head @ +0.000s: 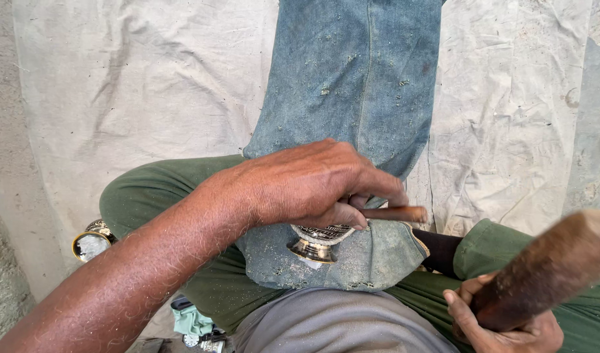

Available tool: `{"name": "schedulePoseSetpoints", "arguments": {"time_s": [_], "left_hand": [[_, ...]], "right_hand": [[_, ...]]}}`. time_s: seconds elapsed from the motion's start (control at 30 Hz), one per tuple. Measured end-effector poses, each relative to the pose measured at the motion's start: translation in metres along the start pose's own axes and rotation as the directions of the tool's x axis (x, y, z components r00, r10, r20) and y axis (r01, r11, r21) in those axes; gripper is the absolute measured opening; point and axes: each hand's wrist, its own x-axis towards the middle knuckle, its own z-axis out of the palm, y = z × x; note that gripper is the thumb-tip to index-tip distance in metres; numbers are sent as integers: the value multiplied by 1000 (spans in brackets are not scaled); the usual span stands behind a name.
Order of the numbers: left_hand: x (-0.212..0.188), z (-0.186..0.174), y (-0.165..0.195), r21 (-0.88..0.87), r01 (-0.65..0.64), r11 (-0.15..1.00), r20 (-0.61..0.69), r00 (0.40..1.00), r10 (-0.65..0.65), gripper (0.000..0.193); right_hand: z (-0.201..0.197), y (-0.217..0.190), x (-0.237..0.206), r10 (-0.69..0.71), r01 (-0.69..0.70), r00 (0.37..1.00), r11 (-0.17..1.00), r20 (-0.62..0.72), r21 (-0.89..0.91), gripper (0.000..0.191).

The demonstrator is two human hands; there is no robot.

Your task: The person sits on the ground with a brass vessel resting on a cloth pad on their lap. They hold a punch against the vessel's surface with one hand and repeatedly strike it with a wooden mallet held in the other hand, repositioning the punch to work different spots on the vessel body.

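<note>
My left hand (313, 184) reaches across my lap and grips a thin brown rod-like tool (397, 214), its tip pointing right. Under that hand sits a small shiny metal vessel (316, 243) with an engraved band and a flared foot, mostly hidden by my fingers. It rests on a dusty piece of blue denim cloth (352, 85) spread over my green-trousered legs (156, 189). My right hand (502, 323) at the lower right is closed around the handle of a brown wooden mallet (548, 268), which is blurred and raised to the right of the vessel.
A creased pale cloth sheet (130, 85) covers the ground around me. A second round metal piece with a gold rim (91, 243) lies by my left knee. Small items and a teal rag (192, 321) sit near the bottom edge. Bare concrete (597, 111) shows at the right.
</note>
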Motion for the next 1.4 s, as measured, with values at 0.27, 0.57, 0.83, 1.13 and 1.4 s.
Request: {"name": "schedulePoseSetpoints", "arguments": {"time_s": [0.27,0.57,0.83,1.13,1.4], "left_hand": [[-2,2,10,102,14,995,26,1000,-16,52],[-28,13,0,-200,117,973,-548,810,-210,45],[-37,40,12,-284,267,921,-570,726,-386,35],[-26,54,25,-141,442,886,-701,587,-404,36],[-24,59,30,-169,490,855,-713,538,-449,36]], "right_hand": [[14,15,7,16,-8,999,979,37,-205,19],[-14,-1,21,114,-140,990,853,82,503,37],[-58,1,111,66,-35,947,994,313,-102,46],[-23,-52,158,-156,224,902,966,403,-129,30],[-18,-103,189,-427,607,792,627,437,-488,48]]}}
